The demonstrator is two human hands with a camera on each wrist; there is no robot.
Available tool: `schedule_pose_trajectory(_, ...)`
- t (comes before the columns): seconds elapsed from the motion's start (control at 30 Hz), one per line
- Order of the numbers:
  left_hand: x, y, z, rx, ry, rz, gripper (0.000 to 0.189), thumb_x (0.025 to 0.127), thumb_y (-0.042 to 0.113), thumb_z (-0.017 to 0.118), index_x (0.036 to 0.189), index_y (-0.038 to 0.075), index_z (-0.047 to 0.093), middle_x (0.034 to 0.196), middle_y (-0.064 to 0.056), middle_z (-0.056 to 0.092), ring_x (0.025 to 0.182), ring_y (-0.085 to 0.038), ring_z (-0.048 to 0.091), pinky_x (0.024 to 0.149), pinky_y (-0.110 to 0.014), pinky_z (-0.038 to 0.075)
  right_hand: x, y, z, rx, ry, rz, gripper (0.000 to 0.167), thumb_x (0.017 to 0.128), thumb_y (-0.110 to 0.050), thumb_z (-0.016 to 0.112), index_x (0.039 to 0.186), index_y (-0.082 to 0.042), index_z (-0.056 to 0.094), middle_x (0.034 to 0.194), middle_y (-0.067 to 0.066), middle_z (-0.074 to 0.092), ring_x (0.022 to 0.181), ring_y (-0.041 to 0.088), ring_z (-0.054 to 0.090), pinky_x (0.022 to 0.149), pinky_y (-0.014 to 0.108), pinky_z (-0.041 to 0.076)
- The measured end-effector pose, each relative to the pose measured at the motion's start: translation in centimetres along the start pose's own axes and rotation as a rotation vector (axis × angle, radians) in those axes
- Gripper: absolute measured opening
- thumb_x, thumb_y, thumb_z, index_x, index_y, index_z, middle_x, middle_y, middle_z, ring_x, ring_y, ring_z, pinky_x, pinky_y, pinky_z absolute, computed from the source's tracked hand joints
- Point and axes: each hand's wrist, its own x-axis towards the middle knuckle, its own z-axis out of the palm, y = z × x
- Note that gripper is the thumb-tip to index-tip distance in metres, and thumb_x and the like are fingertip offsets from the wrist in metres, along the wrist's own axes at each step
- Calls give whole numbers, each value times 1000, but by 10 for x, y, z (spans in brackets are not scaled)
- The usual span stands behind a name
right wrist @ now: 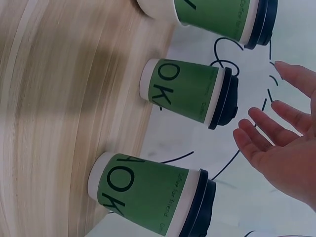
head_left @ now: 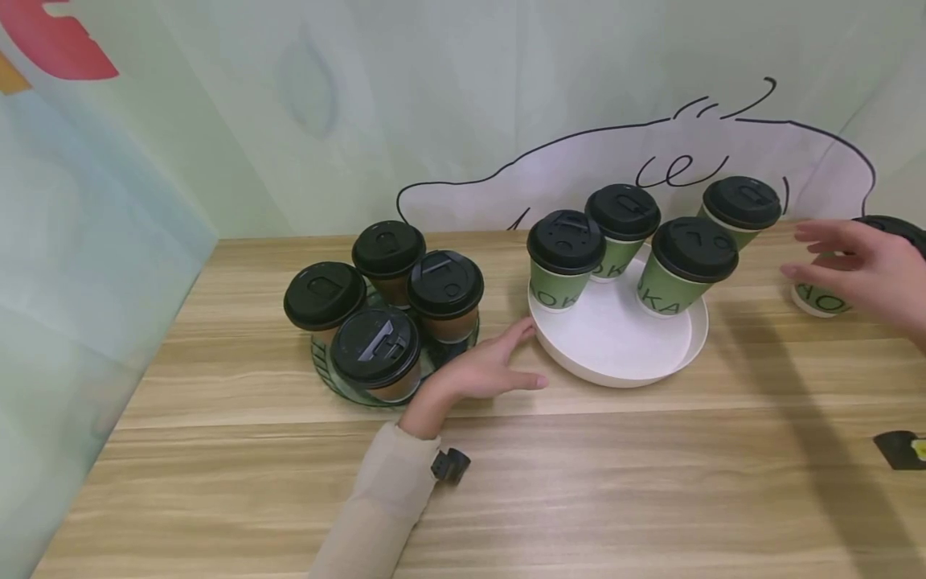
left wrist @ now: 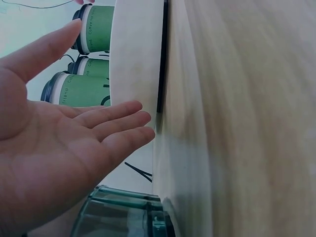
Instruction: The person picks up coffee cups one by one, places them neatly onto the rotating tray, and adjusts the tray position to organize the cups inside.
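My left hand (head_left: 486, 368) has its fingers extended, with the fingertips right at the left wall of a round white tray (head_left: 622, 379). Three green paper coffee cups with black lids stand on that tray, among them a front cup (head_left: 676, 277) and a left one (head_left: 563, 261). Another green cup (right wrist: 182, 91) is upright on the table just behind the tray's right side. My right hand (head_left: 868, 269) reaches in at the far right, fingers loosely bent and holding nothing. It partly covers a further green cup (right wrist: 143, 192); the right wrist view has a gap between hand and cups.
Left of the white tray is a clear greenish round tray (head_left: 340, 390) bearing several brown cups with black lids (head_left: 376, 346). A printed curtain (head_left: 347, 121) hangs behind the wooden table (head_left: 579, 498). A small black object (head_left: 897, 450) lies at the right edge.
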Motion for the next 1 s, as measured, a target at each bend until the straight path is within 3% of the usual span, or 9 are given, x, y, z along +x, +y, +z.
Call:
schedule_pose_trajectory(0.13, 1, -2, 0, -5, 1, 10, 83, 86, 25, 65, 147, 9, 11, 148, -9, 25, 135, -19, 19, 109, -35, 17, 5, 14, 0, 21, 26, 2, 66, 89, -37, 56, 141, -3, 32, 133, 28, 37, 112, 41, 36, 93, 52, 35)
schedule_pose_trajectory(0.3, 1, -3, 1, -15, 2, 30, 85, 85, 24, 65, 147, 9, 9, 149, -9, 22, 136, -18, 17, 109, -35, 16, 8, 33, -1, 8, 56, -17, 66, 89, -36, 57, 144, -12, 29, 140, 21, 35, 124, 33, 33, 103, 34, 29)
schedule_pose_trajectory(0.47, 0, -4, 0, -22, 0, 33, 85, 86, 24, 65, 147, 9, 8, 149, -10, 20, 136, -18, 16, 109, -33, 17, 4, 29, -6, 62, 57, -21, 65, 91, -25, 57, 141, 2, 27, 137, 30, 32, 125, 40, 29, 104, 50, 22)
schedule_pose_trajectory(0.53, 0, -3, 0, -25, 0, 34, 85, 86, 24, 65, 147, 9, 8, 149, -10, 20, 136, -18, 16, 109, -33, 17, 8, 45, -4, 69, 92, -32, 63, 90, -26, 59, 143, -8, 30, 139, 14, 38, 125, 21, 34, 107, 34, 23)
schedule_pose_trajectory(0.77, 0, -3, 0, -18, -3, 27, 85, 86, 25, 65, 147, 8, 8, 149, -10, 21, 136, -18, 17, 109, -33, 17, 32, 107, 1, 95, 124, -13, 63, 87, -27, 63, 142, -17, 34, 142, 5, 36, 129, 22, 29, 109, 29, 18)
schedule_pose_trajectory(0.8, 0, -3, 0, -17, -4, 24, 85, 86, 25, 65, 147, 8, 8, 149, -10, 21, 136, -17, 17, 109, -33, 17, 35, 117, 3, 86, 141, 2, 63, 86, -29, 63, 141, -23, 35, 141, -3, 36, 129, 14, 28, 107, 21, 18)
schedule_pose_trajectory(0.83, -1, -3, 0, -18, -5, 23, 85, 86, 25, 65, 147, 8, 8, 149, -10, 21, 136, -18, 18, 109, -33, 17, 37, 121, 2, 99, 127, 21, 65, 86, -28, 64, 142, -19, 33, 145, 5, 32, 133, 23, 24, 109, 30, 17)
schedule_pose_trajectory(0.93, -1, -2, -1, -21, -6, 24, 84, 86, 24, 64, 146, 6, 9, 148, -11, 22, 135, -18, 18, 109, -33, 17, 44, 144, 4, 96, 171, 42, 63, 84, -31, 66, 139, -35, 35, 141, -16, 31, 129, 2, 23, 101, 10, 15)
schedule_pose_trajectory(1.0, -1, -2, -1, -23, -7, 26, 83, 86, 24, 65, 146, 6, 10, 148, -11, 24, 135, -18, 19, 109, -33, 17, 45, 144, 1, 109, 153, 32, 65, 84, -30, 65, 141, -28, 34, 146, -7, 28, 134, 12, 20, 108, 22, 14)
